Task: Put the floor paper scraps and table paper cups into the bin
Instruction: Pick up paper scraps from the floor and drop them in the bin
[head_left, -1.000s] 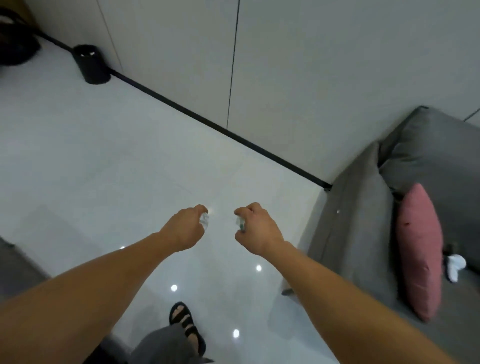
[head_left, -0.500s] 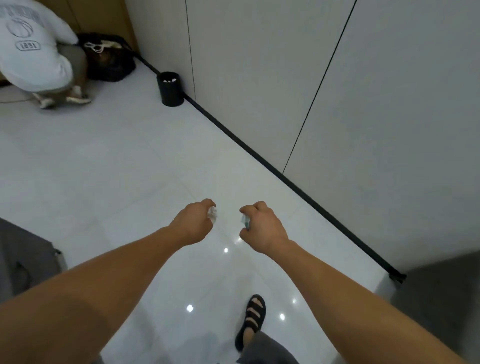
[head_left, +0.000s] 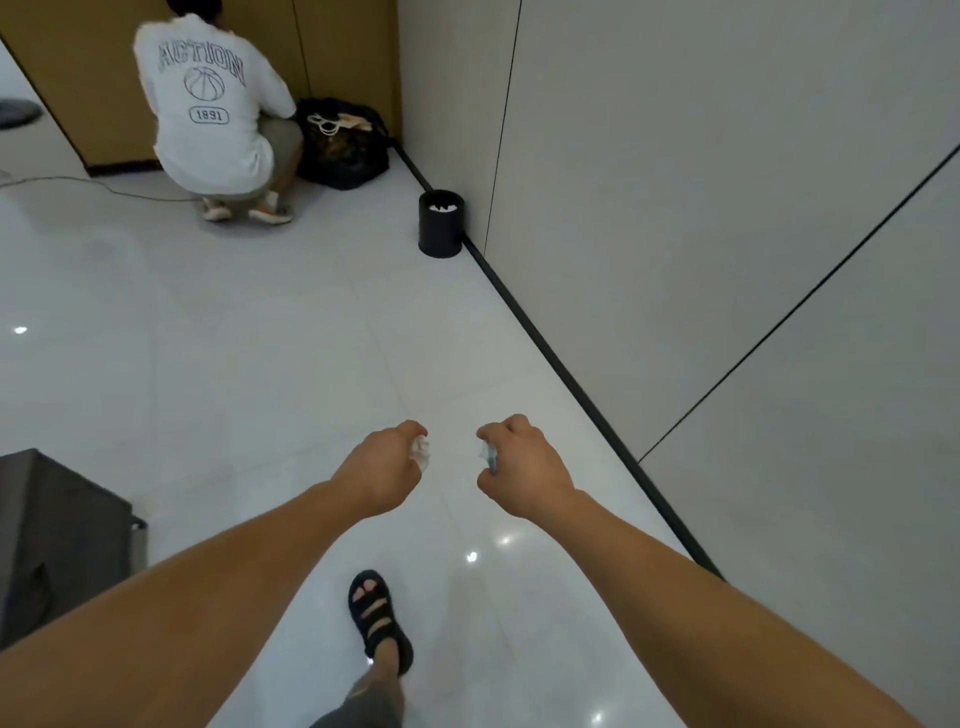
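The left hand (head_left: 382, 470) is closing its fingers around a crumpled white paper scrap (head_left: 420, 450); beside it the right hand (head_left: 522, 467) is gripping another small white paper scrap (head_left: 488, 454). Farther right, the round black bin (head_left: 440, 224) is standing against the wall's black skirting, white paper inside.

Most of the paper scrap (head_left: 420, 451) in the left hand (head_left: 382, 470) is hidden by curled fingers; likewise the scrap (head_left: 488, 455) in the right hand (head_left: 522, 470). Far off, the bin (head_left: 440, 224) shows white bits inside, possibly paper, too small to tell. The grey furniture (head_left: 57, 540) near left is cut by the edge.
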